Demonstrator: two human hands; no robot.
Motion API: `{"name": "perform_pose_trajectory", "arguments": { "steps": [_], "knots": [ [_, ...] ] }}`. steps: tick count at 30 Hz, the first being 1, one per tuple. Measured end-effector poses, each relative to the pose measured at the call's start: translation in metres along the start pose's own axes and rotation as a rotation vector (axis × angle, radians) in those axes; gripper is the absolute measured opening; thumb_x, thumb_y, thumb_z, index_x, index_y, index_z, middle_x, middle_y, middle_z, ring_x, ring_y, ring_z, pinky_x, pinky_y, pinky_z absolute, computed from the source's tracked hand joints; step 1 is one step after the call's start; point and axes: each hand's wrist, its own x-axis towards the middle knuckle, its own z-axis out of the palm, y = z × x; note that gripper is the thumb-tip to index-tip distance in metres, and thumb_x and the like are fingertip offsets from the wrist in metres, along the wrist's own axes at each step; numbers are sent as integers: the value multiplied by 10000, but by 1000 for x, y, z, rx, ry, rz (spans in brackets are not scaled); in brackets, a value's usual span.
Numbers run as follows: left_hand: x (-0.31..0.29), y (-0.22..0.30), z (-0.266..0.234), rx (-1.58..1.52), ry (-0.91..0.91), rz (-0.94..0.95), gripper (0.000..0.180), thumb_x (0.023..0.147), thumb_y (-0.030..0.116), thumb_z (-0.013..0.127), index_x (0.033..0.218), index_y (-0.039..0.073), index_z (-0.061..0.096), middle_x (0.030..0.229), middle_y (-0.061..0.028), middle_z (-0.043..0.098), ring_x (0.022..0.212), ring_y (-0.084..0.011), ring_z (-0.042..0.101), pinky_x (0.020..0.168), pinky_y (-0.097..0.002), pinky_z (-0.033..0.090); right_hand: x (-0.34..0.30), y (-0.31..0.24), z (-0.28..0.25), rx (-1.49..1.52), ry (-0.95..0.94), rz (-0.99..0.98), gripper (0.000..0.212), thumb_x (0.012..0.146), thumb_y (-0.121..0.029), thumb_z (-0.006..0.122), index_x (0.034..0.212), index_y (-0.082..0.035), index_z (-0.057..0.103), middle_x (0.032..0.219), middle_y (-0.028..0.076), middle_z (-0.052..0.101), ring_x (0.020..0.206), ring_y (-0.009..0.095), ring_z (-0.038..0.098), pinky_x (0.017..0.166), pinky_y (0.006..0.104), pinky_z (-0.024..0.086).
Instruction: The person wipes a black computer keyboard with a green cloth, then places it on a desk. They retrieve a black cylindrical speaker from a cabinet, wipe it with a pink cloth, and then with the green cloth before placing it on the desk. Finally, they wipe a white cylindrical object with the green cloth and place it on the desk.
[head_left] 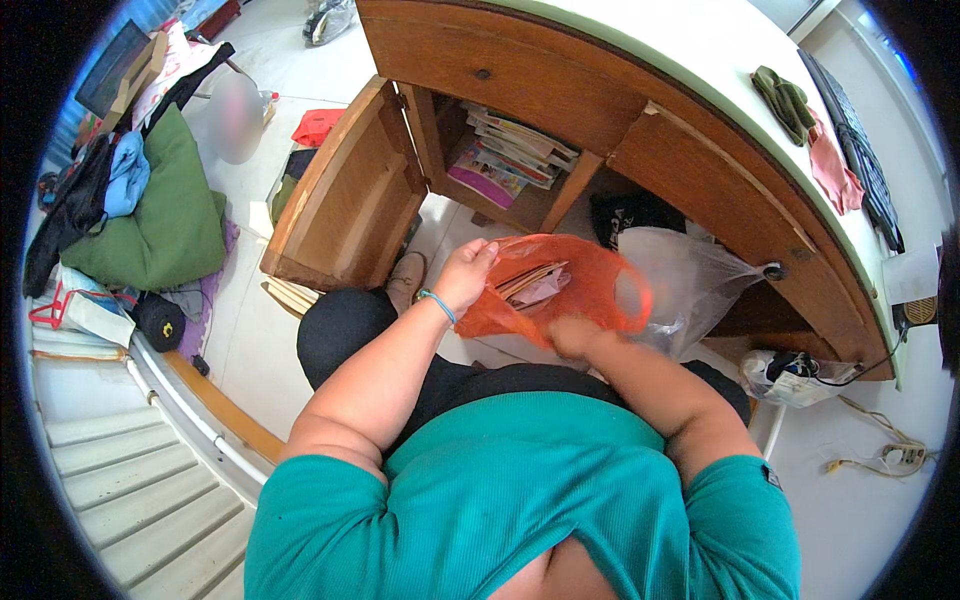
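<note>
An orange plastic bag (600, 285) hangs with its mouth spread in front of me, above my lap. Inside it lie papers or thin booklets (530, 285) and a crumpled pale pink piece (545, 290). My left hand (472, 275), with a blue-green band at the wrist, pinches the bag's left rim. At the near side of the bag is my right hand (578, 337), smeared by motion; its fingers cannot be made out. A clear plastic bag (685, 285) stands just to the right, partly behind the orange one.
Ahead is a wooden desk (500, 55), its left cabinet door (350, 195) swung wide; stacked booklets (515, 150) fill that shelf. A green cushion (165, 205) and clothes lie at left. A power strip (905, 455) lies on the right floor. Socks (785, 100) rest on the desktop.
</note>
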Motion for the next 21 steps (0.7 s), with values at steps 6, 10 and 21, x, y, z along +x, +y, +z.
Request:
{"name": "perform_pose_trajectory", "arguments": {
  "steps": [6, 10, 21],
  "knots": [
    [-5, 10, -2, 216, 35, 8, 239, 1035, 221, 497, 1036, 10, 609, 917, -9, 624, 857, -85, 548, 798, -258, 461, 0, -1, 33, 228, 474, -167, 583, 904, -200, 588, 1459, -110, 432, 1359, 178, 558, 1240, 296, 540, 1051, 405, 416],
    [-7, 5, -3, 171, -16, -12, 220, 1033, 209, 496, 994, 19, 598, 883, -1, 611, 824, -78, 535, 771, -248, 453, -21, 18, 38, 295, 282, -151, 583, 912, -197, 588, 1468, -123, 430, 1366, 160, 558, 1246, 275, 535, 1052, 387, 411],
    [-17, 9, 9, 135, -180, 29, 170, 1031, 181, 502, 945, 49, 566, 841, 39, 536, 776, -52, 471, 734, -222, 426, 31, 23, -25, 413, 402, 210, 484, 944, -210, 504, 1417, -111, 486, 1391, 179, 539, 1297, 333, 492, 1083, 437, 389]
  ]
}}
